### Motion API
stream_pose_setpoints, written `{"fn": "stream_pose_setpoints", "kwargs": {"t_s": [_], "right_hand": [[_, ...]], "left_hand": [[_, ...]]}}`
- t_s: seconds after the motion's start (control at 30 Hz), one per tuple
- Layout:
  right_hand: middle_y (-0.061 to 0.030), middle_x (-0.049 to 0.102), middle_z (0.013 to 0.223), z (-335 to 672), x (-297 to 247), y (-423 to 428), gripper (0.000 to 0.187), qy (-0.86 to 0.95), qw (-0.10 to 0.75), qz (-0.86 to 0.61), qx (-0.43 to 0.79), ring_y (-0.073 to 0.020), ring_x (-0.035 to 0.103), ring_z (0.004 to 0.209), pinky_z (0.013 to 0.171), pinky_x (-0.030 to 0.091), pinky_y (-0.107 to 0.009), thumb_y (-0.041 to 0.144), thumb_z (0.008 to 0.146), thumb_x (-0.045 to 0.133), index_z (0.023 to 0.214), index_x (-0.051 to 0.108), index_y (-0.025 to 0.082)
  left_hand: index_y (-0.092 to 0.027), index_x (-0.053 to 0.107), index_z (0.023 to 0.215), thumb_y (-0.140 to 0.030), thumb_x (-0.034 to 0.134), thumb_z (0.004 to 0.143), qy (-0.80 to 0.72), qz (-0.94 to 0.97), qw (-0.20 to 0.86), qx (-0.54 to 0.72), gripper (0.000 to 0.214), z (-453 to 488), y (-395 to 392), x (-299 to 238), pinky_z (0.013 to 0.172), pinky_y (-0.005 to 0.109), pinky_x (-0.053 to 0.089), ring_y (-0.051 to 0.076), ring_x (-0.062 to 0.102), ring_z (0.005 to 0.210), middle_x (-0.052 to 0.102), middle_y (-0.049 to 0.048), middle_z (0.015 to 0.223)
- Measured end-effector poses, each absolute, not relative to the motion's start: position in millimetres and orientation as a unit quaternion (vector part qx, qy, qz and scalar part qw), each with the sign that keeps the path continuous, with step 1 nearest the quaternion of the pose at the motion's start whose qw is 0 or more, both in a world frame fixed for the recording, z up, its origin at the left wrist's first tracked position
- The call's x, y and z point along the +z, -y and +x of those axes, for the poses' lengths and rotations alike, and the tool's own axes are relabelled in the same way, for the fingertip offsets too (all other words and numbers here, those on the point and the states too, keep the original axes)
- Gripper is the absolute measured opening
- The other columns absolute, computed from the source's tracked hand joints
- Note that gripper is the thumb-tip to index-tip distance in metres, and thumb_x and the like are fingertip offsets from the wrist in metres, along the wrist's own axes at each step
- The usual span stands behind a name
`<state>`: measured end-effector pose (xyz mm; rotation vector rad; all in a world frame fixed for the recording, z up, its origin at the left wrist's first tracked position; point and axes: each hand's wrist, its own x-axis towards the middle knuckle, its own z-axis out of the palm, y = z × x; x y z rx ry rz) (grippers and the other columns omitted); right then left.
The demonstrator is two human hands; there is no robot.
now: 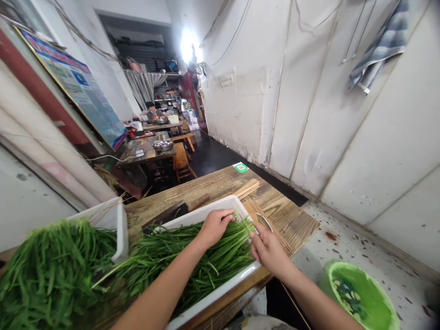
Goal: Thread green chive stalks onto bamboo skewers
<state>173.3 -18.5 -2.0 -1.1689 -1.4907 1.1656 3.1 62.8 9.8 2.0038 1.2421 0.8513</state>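
A white plastic tray [229,293] on the wooden table holds long garlic chives [202,270], their pale ends gathered at the far right. My left hand [216,228] reaches over them, thumb and fingers pinched on a few chive ends near the tray's back rim. My right hand [270,250] is closed beside the same ends at the right rim, its fingertips against the stalks. What it grips is hidden. A thin stick [294,305] shows below my right wrist; I cannot tell whether that hand holds it.
Bamboo skewers [248,188] and a dark-bladed knife [167,216] lie behind the tray on the table [292,220]. A second white tray [121,229] heaped with chives [51,270] stands left. A green bucket [360,293] is on the floor. Another person [153,113] sits at a far table.
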Motion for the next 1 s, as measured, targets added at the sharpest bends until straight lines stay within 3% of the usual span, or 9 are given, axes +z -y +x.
{"fn": "stream_pose_setpoints", "kwargs": {"t_s": [0.1, 0.37, 1.0], "right_hand": [[0.0104, 0.041, 0.039, 172.9, 0.4, 18.7, 0.044, 0.603, 0.443, -0.467, 0.472, -0.0091, 0.034, 0.031, 0.037, 0.028, -0.019, 0.039, 0.090, 0.038, 0.121, 0.047, 0.009], [0.0103, 0.041, 0.038, 173.2, 0.9, 18.9, 0.043, 0.608, 0.440, -0.468, 0.466, -0.0090, 0.033, 0.031, 0.036, 0.027, -0.019, 0.038, 0.091, 0.038, 0.121, 0.047, 0.010], [0.0105, 0.041, 0.039, 174.0, -1.3, 18.1, 0.045, 0.605, 0.440, -0.476, 0.462, -0.0090, 0.033, 0.032, 0.036, 0.028, -0.019, 0.038, 0.090, 0.037, 0.121, 0.045, 0.006]], "left_hand": [[-0.020, 0.074, 0.078, -0.025, 0.053, 0.078, -0.492, 0.731, 0.332, 0.336, 0.021, 3.5, -64.0, 10.6, 0.086, 0.029, 0.047, 0.020, 0.066, 0.088, 0.074, 0.0017, 0.088], [-0.021, 0.073, 0.092, -0.025, 0.053, 0.079, -0.475, 0.740, 0.336, 0.339, 0.024, 6.7, -56.2, 14.4, 0.084, 0.029, 0.049, 0.020, 0.067, 0.087, 0.074, 0.0009, 0.092], [-0.017, 0.072, 0.096, -0.025, 0.054, 0.078, -0.511, 0.731, 0.316, 0.324, 0.027, 6.2, -54.7, 14.3, 0.090, 0.031, 0.048, 0.020, 0.066, 0.095, 0.072, 0.0033, 0.100]]}}
